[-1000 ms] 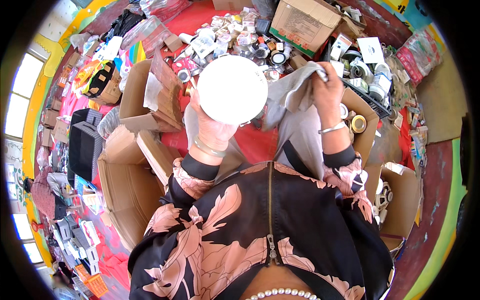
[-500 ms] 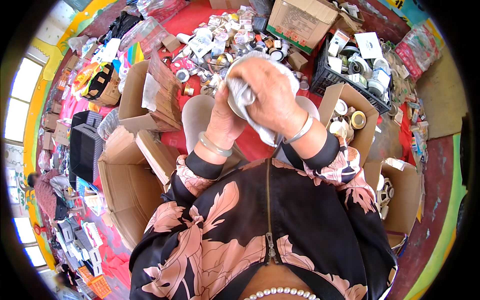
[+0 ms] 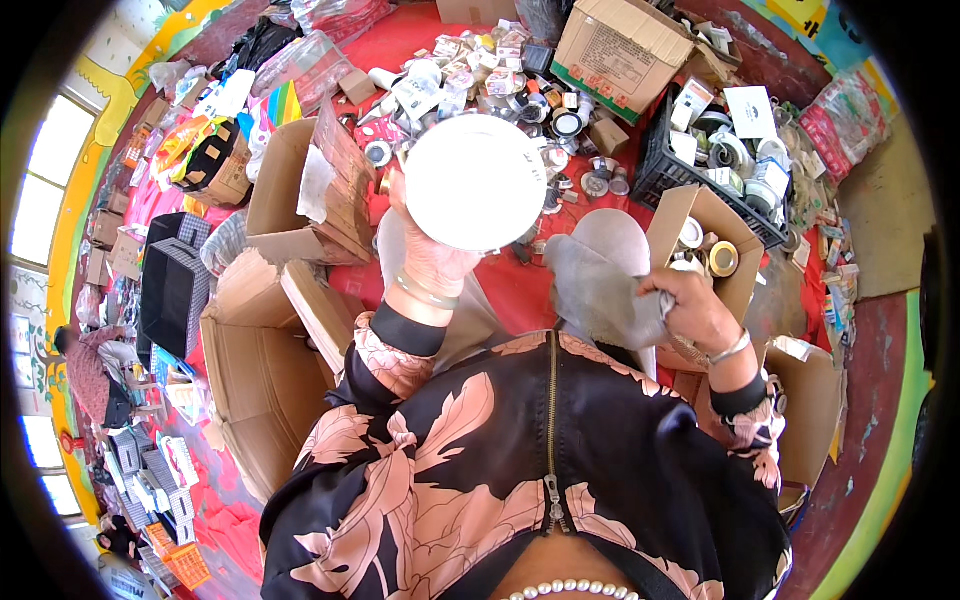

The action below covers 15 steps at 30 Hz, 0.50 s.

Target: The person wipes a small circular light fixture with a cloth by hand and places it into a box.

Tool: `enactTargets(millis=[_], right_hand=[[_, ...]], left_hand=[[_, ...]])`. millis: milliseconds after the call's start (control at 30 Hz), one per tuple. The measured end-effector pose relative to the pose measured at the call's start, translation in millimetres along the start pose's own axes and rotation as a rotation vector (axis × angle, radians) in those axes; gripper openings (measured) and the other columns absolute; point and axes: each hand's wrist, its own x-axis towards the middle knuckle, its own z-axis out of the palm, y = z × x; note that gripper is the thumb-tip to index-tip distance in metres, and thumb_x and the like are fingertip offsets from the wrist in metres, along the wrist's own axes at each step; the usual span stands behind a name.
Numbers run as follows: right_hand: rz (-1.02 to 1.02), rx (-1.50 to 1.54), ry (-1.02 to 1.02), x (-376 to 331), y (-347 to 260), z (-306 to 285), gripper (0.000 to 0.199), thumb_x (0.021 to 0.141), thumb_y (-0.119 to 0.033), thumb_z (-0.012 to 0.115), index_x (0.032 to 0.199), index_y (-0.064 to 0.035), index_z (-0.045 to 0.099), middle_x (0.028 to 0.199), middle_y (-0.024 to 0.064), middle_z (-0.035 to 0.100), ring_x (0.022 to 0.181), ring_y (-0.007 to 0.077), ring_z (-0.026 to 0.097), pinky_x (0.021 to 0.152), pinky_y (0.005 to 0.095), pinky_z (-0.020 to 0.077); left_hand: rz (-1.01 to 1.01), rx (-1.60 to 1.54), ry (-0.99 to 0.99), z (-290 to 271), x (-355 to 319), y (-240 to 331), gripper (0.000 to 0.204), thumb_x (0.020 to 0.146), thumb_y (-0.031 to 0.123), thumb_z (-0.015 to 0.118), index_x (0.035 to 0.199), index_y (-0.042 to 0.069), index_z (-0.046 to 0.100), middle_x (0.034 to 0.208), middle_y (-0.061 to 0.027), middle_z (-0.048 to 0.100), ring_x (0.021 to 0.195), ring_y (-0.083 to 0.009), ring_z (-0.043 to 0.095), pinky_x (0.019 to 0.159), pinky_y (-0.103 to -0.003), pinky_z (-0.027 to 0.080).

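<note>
My left hand (image 3: 436, 262) grips a round white disc (image 3: 476, 183) by its lower left edge, fingers mostly behind it. Its broad, bright face is turned up towards me; I cannot tell exactly what kind of thing it is. Lower and to the right, over my knee, my right hand (image 3: 702, 308) is closed on a grey cloth (image 3: 597, 290). The cloth hangs off to the left of the fingers, apart from the disc.
Beyond my knees a heap of small boxes and round fittings (image 3: 480, 70) lies on red sheeting. On the right are a black crate (image 3: 655, 185) of fittings and a cardboard box (image 3: 715, 215) holding round pieces. Open cardboard boxes (image 3: 265, 370) flank my left side. A person (image 3: 90, 375) sits far left.
The cloth has come off the white disc and moved down right with my right hand. My left hand now holds the disc alone, its white face uncovered.
</note>
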Motion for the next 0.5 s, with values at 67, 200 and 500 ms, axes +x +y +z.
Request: enactTargets(millis=[67,200,500], right_hand=[[0.133,-0.05,-0.009,-23,15,7,0.029,0.065,0.005,0.048,0.089,-0.0024,0.061,0.083,0.0159,0.063,0.083,0.0335,0.06,0.075,0.0363,0.0473],[0.088,-0.092,-0.233,-36,19,3,0.043,0.067,0.0,0.053,0.109,-0.0061,0.059,0.107,0.0168,0.06,0.095,0.0341,0.058,0.081,0.0348,0.0476],[0.375,0.203,0.345,-62,36,-93,0.023,0.078,-0.004,0.058,0.101,-0.0022,0.061,0.093,0.0063,0.065,0.085,0.0157,0.061,0.079,0.0296,0.0481]], left_hand=[[-0.034,0.074,-0.025,-1,0,-8,0.082,0.075,0.07,0.051,0.133,0.013,0.043,0.131,-0.0114,0.049,0.119,-0.0328,0.048,0.094,-0.052,0.043],[-0.128,0.055,-0.062,1,4,-20,0.084,0.074,0.069,0.054,0.134,0.012,0.042,0.131,-0.0115,0.049,0.119,-0.0333,0.047,0.096,-0.051,0.042],[-0.205,0.105,-0.133,2,7,-26,0.085,0.074,0.061,0.062,0.137,0.009,0.036,0.136,-0.0139,0.042,0.124,-0.0332,0.043,0.102,-0.051,0.036]])
